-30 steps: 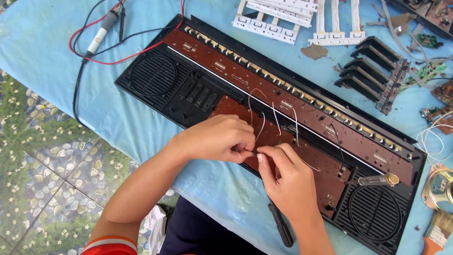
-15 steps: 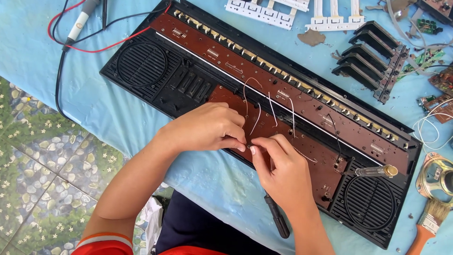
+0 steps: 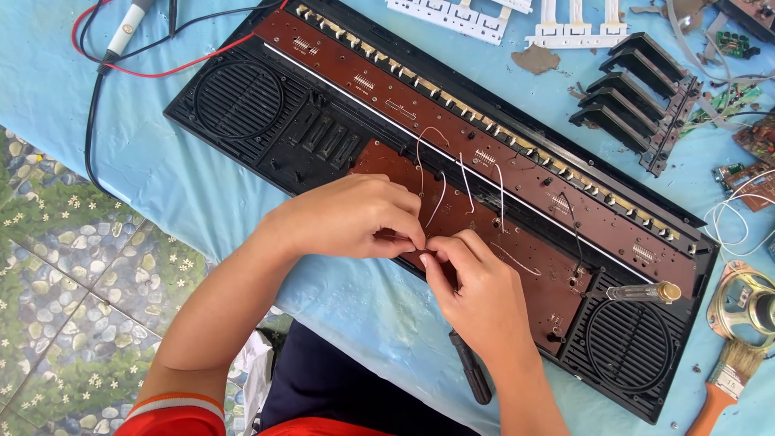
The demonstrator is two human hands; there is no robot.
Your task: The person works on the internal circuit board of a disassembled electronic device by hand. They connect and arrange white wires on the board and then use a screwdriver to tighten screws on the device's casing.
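Near the desk's far left corner: a probe (image 3: pixel 129 26) with red and black leads (image 3: pixel 153 71). Along the far edge, white key strips (image 3: pixel 460 16) and black key blocks (image 3: pixel 634 89). At the right edge, a loose speaker (image 3: pixel 747 303) and a paintbrush (image 3: pixel 722 383); by the near edge, a black-handled screwdriver (image 3: pixel 471 367).

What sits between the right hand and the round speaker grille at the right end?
Head view: brown circuit board with a white wire lies between right hand and grille.

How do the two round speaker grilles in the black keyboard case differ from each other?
The left grille lies far from both hands; the right grille lies nearer the right hand. A clear-handled tool rests just above the right grille; nothing sits beside the left one. Both are black, round and slatted.
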